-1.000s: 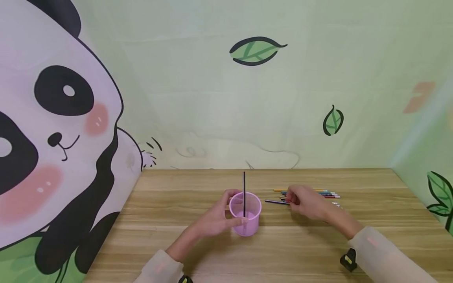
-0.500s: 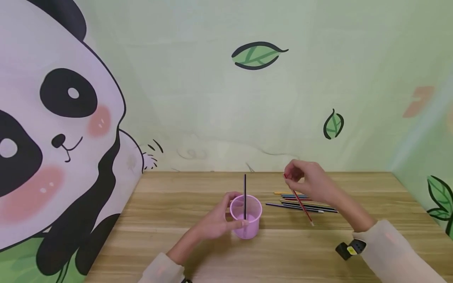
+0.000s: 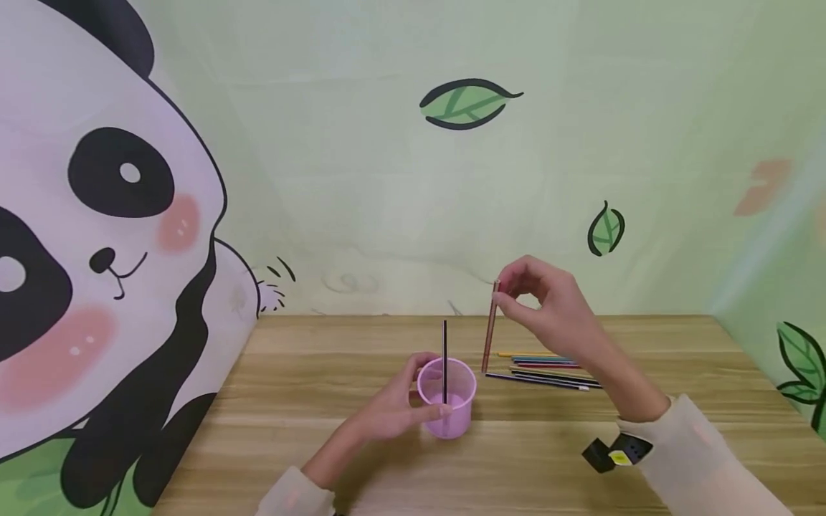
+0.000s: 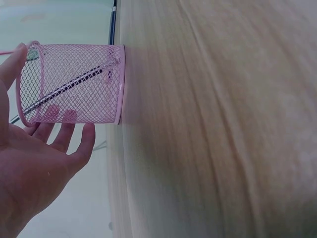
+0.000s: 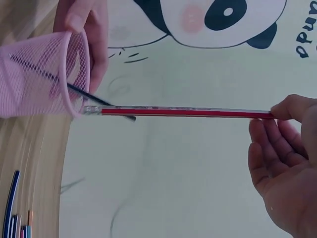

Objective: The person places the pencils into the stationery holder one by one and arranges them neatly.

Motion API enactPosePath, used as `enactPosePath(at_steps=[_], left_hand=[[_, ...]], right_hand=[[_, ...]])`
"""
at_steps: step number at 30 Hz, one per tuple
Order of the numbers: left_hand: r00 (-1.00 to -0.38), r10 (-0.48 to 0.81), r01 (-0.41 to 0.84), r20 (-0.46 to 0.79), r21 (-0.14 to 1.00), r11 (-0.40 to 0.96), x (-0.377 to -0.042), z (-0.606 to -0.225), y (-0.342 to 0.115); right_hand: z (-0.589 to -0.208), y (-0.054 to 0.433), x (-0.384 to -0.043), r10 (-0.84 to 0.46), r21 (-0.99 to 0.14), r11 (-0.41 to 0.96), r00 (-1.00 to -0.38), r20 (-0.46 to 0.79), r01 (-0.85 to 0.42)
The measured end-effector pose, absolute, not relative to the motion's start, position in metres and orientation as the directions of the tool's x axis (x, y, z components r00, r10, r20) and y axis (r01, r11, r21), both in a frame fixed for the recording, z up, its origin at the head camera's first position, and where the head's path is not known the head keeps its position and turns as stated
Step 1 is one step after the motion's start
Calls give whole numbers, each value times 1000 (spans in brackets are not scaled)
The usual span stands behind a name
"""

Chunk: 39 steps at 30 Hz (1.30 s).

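Red pencil (image 3: 490, 330) dangling near a pink cup (image 3: 461, 420)
The right hand (image 3: 558, 315) pinches the pencil's top; the left hand (image 3: 392, 408) grips the cup, a dark pencil (image 3: 444, 362) leaning inside.

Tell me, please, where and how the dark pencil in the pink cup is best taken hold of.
I would pinch the dark pencil at its upper end, coming from above and the right. It leans in the pink cup with that end sticking out at the top, while the cup encloses the rest, and the left hand holds the cup from the left.
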<state>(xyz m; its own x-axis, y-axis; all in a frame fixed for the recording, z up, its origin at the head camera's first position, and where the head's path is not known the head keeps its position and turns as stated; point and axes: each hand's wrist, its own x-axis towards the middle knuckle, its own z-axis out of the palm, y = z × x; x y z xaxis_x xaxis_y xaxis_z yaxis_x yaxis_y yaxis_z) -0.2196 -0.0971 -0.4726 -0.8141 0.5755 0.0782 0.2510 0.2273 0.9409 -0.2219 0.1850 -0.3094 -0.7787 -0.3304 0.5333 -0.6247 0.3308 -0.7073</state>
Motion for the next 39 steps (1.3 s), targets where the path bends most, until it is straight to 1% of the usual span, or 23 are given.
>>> enactPosePath(at_steps=[4,8,15,20,30,39], left_hand=[[-820,569,246,60,935,256,-218,-473,-99],[-823,566,245,58,934,261,-219,-473,-100],[-820,567,263,76,930,256,-220,-472,-98],[-821,566,254,71,934,251,-219,-474,-97],[-819,570,254,73,936,245,-218,-473,-99],[-814,576,256,77,937,236,-218,-473,-99]], right_hand=[[-315,174,-224,-317,-752,259,-789,527,-606],[-332,166,-231,-331,-784,223,-801,498,-579],[-374,156,-244,-340,-844,249,-859,383,-475],[-394,151,-248,-338,-880,242,-886,319,-409],[-407,141,-253,-323,-902,206,-896,304,-380],[-412,134,-254,-275,-910,198,-912,305,-364]])
